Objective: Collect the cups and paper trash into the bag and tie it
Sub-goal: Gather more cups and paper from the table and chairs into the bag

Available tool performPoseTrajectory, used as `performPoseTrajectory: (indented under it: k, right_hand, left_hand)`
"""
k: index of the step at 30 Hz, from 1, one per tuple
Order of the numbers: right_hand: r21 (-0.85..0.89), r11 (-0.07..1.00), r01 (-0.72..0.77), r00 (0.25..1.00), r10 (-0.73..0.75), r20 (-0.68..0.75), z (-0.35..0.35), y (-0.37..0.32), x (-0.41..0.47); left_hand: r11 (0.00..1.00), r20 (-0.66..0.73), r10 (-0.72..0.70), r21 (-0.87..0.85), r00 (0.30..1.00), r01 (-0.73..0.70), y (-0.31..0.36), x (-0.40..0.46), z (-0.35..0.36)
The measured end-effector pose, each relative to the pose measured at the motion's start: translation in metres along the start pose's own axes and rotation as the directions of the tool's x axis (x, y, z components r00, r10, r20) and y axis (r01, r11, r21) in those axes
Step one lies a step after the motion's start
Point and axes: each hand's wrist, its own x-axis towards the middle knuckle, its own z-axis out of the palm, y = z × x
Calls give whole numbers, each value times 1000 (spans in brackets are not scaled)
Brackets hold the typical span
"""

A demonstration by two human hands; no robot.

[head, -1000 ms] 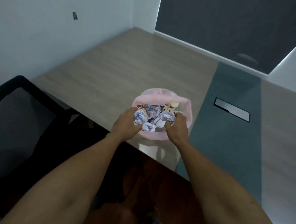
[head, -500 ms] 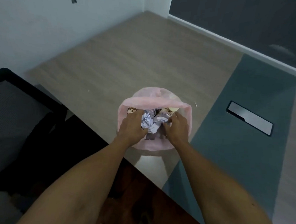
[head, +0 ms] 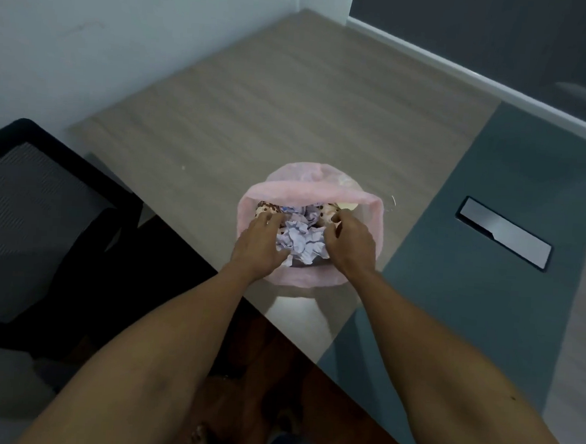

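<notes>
Near the surface [head: 222, 114] edge, the pink bag [head: 307, 279] is standing upright, mouth opening upward. Left hand [head: 261, 245] is pressing crumpled paper [head: 300, 241] with straight fingers; right hand [head: 350, 240], fingers curled, is touching it. Beyond the bag, cups [head: 265, 209] are showing. A chair [head: 28, 205] is sitting left.

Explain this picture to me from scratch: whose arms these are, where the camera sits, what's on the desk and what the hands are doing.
There is no machine here. A person wears a wide-angle camera on the head, so you look down along their own two bare arms. On the wooden desk stands a pink bag, its mouth open and rolled down. Inside lie crumpled paper and patterned cups. The left hand lies with straight fingers on the trash; the right hand reaches in with curled fingers, though what it grips is hidden. The bag is not yet tied. A black chair stands at the left, and a metal hatch sits in the desk's grey strip.
</notes>
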Motion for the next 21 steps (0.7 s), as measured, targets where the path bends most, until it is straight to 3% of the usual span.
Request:
performPoseTrajectory:
  k: [7,21]
  right_hand:
    - [4,986,167,981,-167,97,24,-70,-26]
    - [84,982,171,923,-190,336,151,-250,-181]
  left_hand:
    - [999,-123,-26,-26,992,23,-57,-47,-59]
    - [987,-258,-146,30,955,159,-289,-211,-187]
